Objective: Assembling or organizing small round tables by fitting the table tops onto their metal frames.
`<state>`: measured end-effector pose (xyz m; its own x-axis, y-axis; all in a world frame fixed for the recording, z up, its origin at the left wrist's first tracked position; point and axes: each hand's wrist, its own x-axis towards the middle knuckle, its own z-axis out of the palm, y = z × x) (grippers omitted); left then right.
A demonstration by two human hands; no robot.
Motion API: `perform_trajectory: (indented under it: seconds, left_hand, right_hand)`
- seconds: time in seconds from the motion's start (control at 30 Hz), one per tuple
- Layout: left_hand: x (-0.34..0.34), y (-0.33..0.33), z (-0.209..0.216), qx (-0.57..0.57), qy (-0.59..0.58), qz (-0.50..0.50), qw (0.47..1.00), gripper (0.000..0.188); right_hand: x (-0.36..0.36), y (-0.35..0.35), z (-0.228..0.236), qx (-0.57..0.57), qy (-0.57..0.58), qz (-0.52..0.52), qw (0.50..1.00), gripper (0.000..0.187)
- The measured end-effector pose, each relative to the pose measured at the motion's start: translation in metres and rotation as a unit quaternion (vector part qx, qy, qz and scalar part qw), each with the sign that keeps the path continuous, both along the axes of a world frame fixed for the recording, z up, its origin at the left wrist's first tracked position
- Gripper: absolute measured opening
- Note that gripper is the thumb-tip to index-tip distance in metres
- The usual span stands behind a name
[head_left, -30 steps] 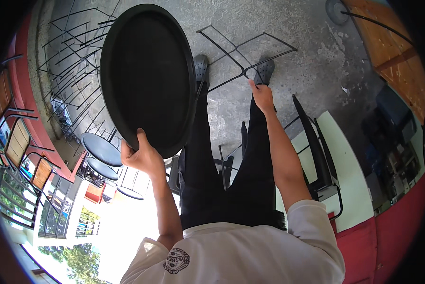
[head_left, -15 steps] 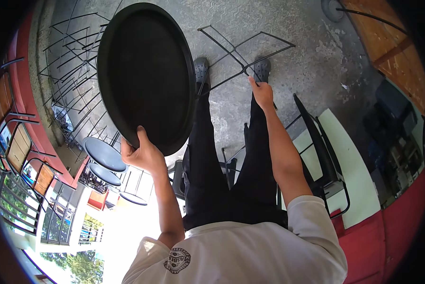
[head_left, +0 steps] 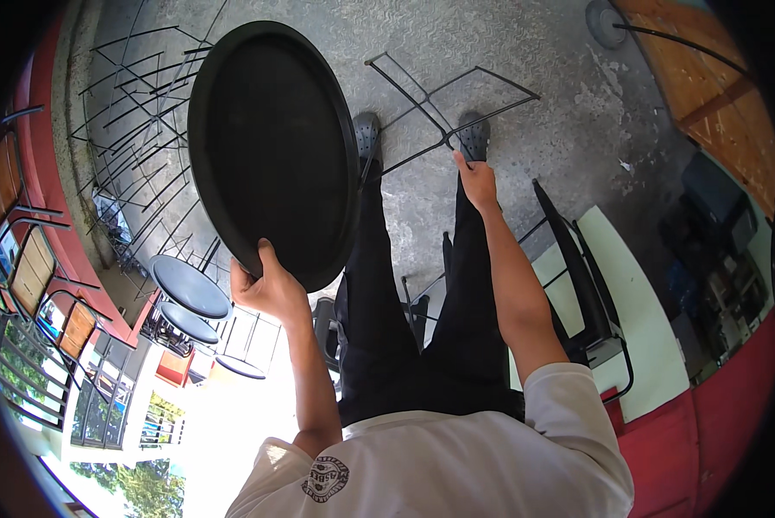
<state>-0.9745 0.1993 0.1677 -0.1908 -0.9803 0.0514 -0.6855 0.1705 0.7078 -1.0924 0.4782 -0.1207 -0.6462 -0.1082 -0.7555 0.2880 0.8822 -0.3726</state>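
My left hand (head_left: 271, 283) grips the lower rim of a large black tray (head_left: 271, 155), round or oval, with the thumb over the edge and the fingers hidden behind it. The tray is held up at the left with its raised-rim side facing me. On the right, my right hand (head_left: 477, 180) is closed around a thin black metal folding stand (head_left: 444, 138), just below where its bars cross. Its legs spread out in an X above the floor near my shoes. One bar runs toward the tray's right edge; whether they touch I cannot tell.
Several similar thin metal frames (head_left: 137, 112) stand crowded at the left. Blue-grey round trays (head_left: 190, 287) rest beyond my left hand. Wooden-slatted chairs (head_left: 35, 269) line the far left. A black chair (head_left: 582, 285) stands by a pale tabletop (head_left: 642, 319) on my right; a wooden table (head_left: 707, 78) is upper right.
The tray has shifted slightly down and to the right in view, still in my left hand. My right hand and the stand sit slightly lower in view.
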Motion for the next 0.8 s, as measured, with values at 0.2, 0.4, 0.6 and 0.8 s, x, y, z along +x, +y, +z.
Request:
perform_trajectory:
  seconds: [0.2, 0.4, 0.6, 0.8]
  left_hand:
    - [0.002, -0.007, -0.004, 0.000, 0.004, -0.013, 1.000, 0.030]
    - [0.004, -0.031, -0.003, 0.053, 0.000, -0.033, 0.998, 0.008]
    - [0.006, -0.065, -0.009, 0.084, 0.011, -0.084, 0.993, 0.008]
    - [0.006, -0.087, -0.015, 0.089, 0.010, -0.109, 0.990, 0.013]
  right_hand:
    - [0.004, -0.002, -0.001, -0.005, 0.034, -0.007, 0.999, 0.078]
    - [0.000, 0.002, -0.004, 0.011, 0.026, 0.005, 1.000, 0.076]
    - [0.002, -0.005, 0.003, 0.038, 0.055, 0.002, 0.998, 0.075]
    - [0.016, -0.009, 0.006, 0.067, 0.049, -0.015, 0.996, 0.074]
